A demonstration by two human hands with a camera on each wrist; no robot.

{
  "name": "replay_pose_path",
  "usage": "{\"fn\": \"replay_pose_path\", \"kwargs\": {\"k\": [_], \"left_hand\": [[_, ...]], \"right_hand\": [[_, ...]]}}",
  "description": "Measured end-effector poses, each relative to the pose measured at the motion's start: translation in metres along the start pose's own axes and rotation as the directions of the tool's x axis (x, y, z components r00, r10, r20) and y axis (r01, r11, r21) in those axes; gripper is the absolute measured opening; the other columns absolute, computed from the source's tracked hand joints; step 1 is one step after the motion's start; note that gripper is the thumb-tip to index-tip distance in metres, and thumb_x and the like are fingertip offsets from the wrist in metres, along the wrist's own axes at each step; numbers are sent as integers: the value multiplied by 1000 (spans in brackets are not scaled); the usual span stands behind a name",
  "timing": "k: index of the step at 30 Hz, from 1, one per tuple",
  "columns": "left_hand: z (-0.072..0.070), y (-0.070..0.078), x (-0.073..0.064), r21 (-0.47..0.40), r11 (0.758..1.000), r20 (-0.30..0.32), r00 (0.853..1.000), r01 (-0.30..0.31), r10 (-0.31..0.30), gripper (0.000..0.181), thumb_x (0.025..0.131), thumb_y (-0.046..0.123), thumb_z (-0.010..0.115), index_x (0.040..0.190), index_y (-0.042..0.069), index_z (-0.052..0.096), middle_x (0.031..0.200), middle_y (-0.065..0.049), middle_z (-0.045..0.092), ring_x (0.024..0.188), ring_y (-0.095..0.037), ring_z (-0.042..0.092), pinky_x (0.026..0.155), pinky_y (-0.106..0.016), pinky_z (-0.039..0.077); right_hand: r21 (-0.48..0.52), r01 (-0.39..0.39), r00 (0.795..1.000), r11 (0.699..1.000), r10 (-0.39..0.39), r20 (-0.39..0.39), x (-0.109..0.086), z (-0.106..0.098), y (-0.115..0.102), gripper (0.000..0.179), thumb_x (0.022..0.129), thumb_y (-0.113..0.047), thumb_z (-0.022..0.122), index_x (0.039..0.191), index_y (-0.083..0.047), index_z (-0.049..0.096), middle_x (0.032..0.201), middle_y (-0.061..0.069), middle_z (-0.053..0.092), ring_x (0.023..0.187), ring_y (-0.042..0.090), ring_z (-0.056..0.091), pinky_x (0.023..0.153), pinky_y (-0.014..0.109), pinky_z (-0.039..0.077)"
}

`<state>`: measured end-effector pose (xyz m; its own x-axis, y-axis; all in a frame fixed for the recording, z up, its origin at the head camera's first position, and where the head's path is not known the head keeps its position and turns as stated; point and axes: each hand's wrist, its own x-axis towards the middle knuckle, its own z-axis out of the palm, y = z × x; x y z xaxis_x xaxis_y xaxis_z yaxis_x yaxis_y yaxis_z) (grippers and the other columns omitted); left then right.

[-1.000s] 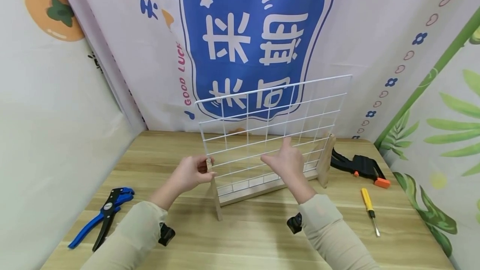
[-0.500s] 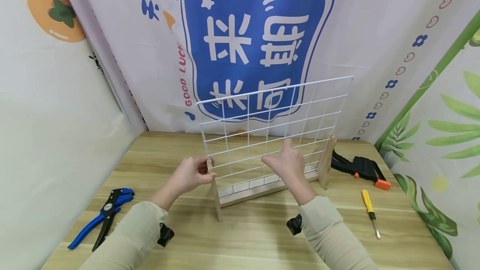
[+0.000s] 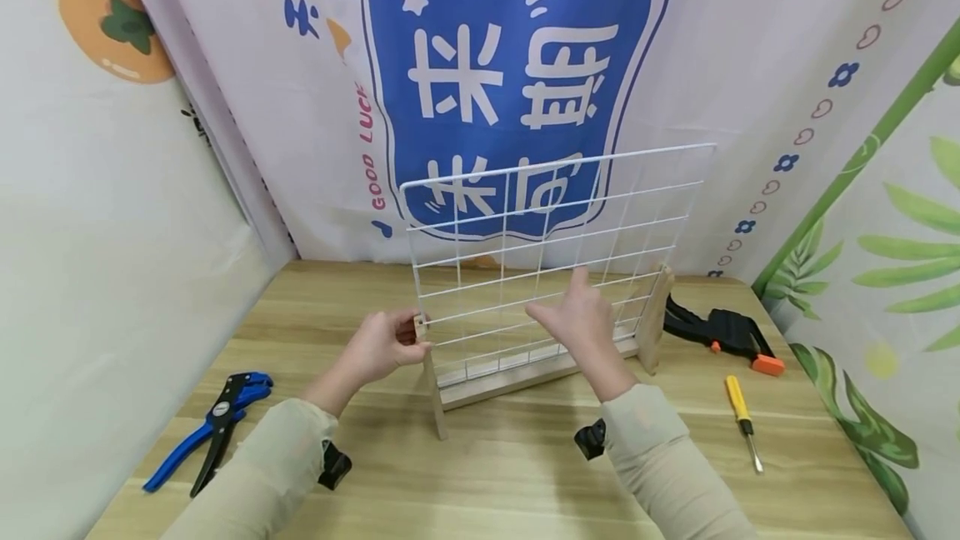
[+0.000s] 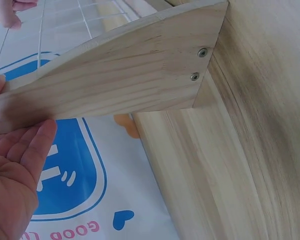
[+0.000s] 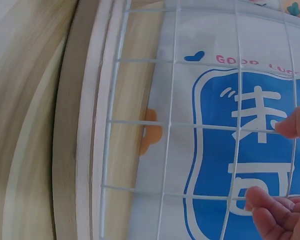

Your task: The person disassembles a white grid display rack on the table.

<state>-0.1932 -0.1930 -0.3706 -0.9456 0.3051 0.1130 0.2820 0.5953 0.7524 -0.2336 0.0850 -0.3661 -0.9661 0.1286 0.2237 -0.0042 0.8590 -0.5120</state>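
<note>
A white wire grid [image 3: 495, 277] stands upright between two wooden side panels joined by a low wooden bar [image 3: 517, 382]. My left hand [image 3: 384, 348] grips the upper end of the left side panel [image 4: 115, 70], thumb on one side and fingers on the other. Two screws [image 4: 202, 52] show near this panel's lower end. My right hand [image 3: 581, 323] holds the grid's middle, thumb and index finger spread against the wires; its other fingers look curled and are partly hidden. At the grid's other end is the right side panel [image 3: 654, 319].
Blue-and-black wire strippers [image 3: 217, 423] lie at the left of the wooden table [image 3: 510, 482]. A black clamp [image 3: 723, 336] with orange tips and a yellow-handled screwdriver [image 3: 741, 415] lie at the right. A printed cloth [image 3: 315, 157] hangs behind the table.
The grid's top edge has risen slightly and shifted to the right, its tilt altered. My left hand still grips the panel, and my right hand has moved a little with the grid.
</note>
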Motion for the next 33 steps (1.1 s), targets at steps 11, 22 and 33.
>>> {"fn": "replay_pose_path", "kwargs": {"k": [11,22,33], "left_hand": [[0,0,3,-13,999,-6,999,34,-34,30,78,7,69,106,-2,62,96,-18,69,92,-25,66,76,-28,56],[0,1,1,1,1000,-7,1000,31,-31,30,79,6,68,107,-3,62,99,-21,68,93,-27,66,77,-30,55],[3,-1,2,7,1000,-10,1000,15,-15,20,78,6,69,97,2,63,91,-14,70,87,-22,66,73,-28,56]], "right_hand": [[-9,3,1000,1000,-3,13,5,-3,-1,77,61,-53,70,108,0,42,61,11,51,52,26,49,39,31,36],[-36,11,1000,999,-12,-13,5,-9,-7,80,60,-56,67,112,0,43,58,9,49,50,24,46,38,31,34],[-12,23,999,1000,-24,-31,6,-12,-9,77,60,-56,69,108,-1,43,58,10,51,49,25,47,37,31,34]]}}
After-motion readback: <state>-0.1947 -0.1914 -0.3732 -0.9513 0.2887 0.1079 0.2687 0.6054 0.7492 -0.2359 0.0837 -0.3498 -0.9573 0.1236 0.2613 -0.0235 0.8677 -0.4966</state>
